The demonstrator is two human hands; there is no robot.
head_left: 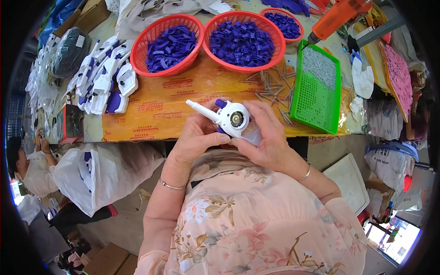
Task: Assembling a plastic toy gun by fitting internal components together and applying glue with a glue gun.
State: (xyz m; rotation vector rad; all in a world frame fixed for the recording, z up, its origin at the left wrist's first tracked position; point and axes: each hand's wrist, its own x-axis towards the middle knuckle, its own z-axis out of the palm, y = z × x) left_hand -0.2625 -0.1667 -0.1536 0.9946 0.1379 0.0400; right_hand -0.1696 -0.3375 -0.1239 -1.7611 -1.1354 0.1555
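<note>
Both my hands hold a white plastic device (224, 122) just in front of the table's near edge. It has a long thin white spout pointing up to the left, purple pieces on its sides, and a round dark opening (237, 119) with a brass-coloured centre facing up. My left hand (196, 136) grips it below the spout, thumb along its lower edge. Around the opposite side curl the fingers of my right hand (264, 130), its thumb at the bottom. A clear, thin piece (251, 134) shows beside the right palm; I cannot make out what it is.
Red baskets (167, 68) of small purple plastic parts stand along the back. A green tray (316, 112) of screws is at right, under an orange power driver (337, 20). Loose metal pins (270, 89) lie beside it. White-and-purple housings (103, 82) pile at left; another person (34, 172) sits beyond.
</note>
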